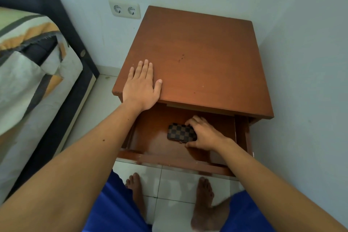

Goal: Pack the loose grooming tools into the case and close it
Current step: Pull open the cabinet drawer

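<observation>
A small brown checkered case (179,133) lies closed on the floor of the pulled-out drawer (169,160) of a wooden nightstand (199,62). My right hand (204,133) reaches into the drawer and wraps the case's right end, fingers over its far edge and thumb at its near edge. My left hand (141,85) lies flat, fingers spread, on the front left corner of the nightstand top. No loose grooming tools are visible.
A bed with a patterned sheet (32,73) and dark frame stands to the left. A double wall socket (124,10) sits on the wall behind. The nightstand stands close to the right wall. My bare feet (203,201) rest on white tiles under the drawer front.
</observation>
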